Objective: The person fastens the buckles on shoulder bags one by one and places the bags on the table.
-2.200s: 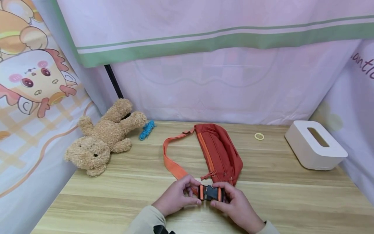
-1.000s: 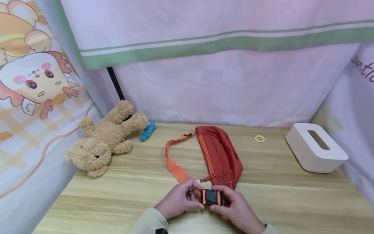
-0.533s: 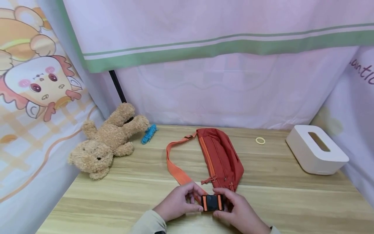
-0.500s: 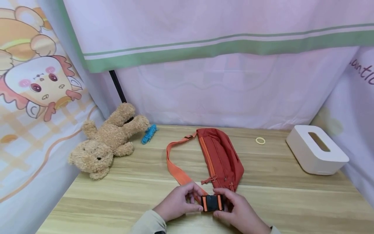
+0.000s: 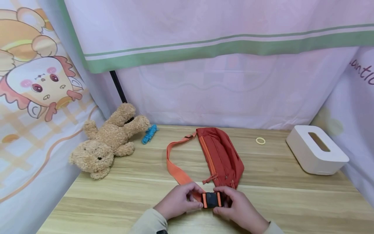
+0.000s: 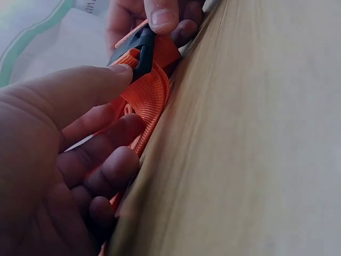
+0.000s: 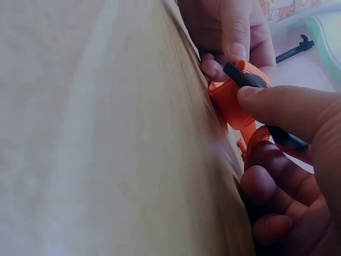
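1. Near the desk's front edge, a person's left hand [image 5: 178, 204] and right hand [image 5: 238, 209] meet over a black buckle [image 5: 212, 199] with orange strap [image 5: 175, 170] showing at both of its ends; the buckle's two halves sit joined.
2. The left hand pinches the buckle's left end between thumb and curled fingers [image 6: 101, 160], orange webbing bunched in its grip; the right hand pinches the right end the same way, thumb [image 7: 277, 104] on top (the wrist views show both thumbs pressing the black plastic).
3. The strap loops away towards the back edge of the wooden desk [image 5: 292, 195], joining a red waist bag [image 5: 223, 156] that lies slantwise at the middle, its near end just beyond the hands.
4. A brown teddy bear [image 5: 106, 143] sprawls at the desk's back left corner, a blue cord bundle [image 5: 149, 134] just beside it; a small yellow ring [image 5: 260, 140] lies near the back edge; a white tissue box [image 5: 317, 149] stands by the right edge.
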The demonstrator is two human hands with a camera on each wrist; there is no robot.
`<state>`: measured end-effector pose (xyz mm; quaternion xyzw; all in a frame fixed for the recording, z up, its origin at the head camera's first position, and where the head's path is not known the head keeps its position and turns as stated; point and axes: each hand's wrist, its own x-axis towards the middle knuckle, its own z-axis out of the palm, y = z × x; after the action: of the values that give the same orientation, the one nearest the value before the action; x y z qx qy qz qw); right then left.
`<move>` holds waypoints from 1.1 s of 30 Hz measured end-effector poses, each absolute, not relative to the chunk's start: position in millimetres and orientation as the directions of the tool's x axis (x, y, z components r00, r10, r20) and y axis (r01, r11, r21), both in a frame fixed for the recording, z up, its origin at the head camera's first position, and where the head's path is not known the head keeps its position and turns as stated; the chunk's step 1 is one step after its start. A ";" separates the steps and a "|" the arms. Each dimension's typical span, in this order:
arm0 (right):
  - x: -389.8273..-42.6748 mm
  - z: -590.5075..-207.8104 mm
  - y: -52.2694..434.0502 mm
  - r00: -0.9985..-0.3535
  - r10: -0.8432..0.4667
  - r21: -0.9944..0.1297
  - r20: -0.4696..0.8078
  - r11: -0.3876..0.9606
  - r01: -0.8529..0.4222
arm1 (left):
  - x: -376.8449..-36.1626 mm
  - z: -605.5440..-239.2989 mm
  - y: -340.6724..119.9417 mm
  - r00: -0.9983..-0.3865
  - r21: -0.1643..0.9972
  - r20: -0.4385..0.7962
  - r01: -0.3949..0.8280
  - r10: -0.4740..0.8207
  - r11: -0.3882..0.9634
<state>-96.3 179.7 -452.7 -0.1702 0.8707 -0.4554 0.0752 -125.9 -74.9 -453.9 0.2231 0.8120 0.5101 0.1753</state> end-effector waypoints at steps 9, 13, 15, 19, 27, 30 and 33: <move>-101.9 -452.6 181.9 -0.956 -0.294 -0.789 0.004 0.586 -0.184 | -131.5 -447.0 -79.2 -0.843 0.859 -0.112 0.184 0.526 0.478; -104.3 -451.5 184.4 -0.961 -0.277 -0.790 -0.010 0.591 -0.162 | -134.1 -445.2 -84.2 -0.855 0.832 -0.109 0.200 0.507 0.517; -105.2 -450.6 185.9 -0.961 -0.276 -0.788 -0.005 0.593 -0.166 | -134.7 -445.0 -86.2 -0.858 0.827 -0.100 0.211 0.505 0.522; -105.5 -448.2 189.5 -0.964 -0.267 -0.778 0.019 0.602 -0.182 | -135.3 -444.6 -89.0 -0.862 0.822 -0.091 0.217 0.498 0.526; -104.4 -445.2 195.1 -0.971 -0.237 -0.769 0.033 0.615 -0.176 | -136.0 -442.8 -92.5 -0.872 0.805 -0.116 0.198 0.475 0.559; -103.9 -445.5 195.9 -0.972 -0.235 -0.765 0.023 0.622 -0.168 | -134.5 -441.5 -92.5 -0.874 0.794 -0.115 0.205 0.473 0.572; -102.2 -444.7 196.0 -0.973 -0.229 -0.754 0.029 0.634 -0.172 | -132.6 -441.3 -91.5 -0.872 0.793 -0.091 0.229 0.481 0.565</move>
<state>-102.2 196.0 -444.7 -0.1108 0.9033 -0.4130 0.0347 -132.6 -91.5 -441.3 0.2034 0.8717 0.4198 0.1500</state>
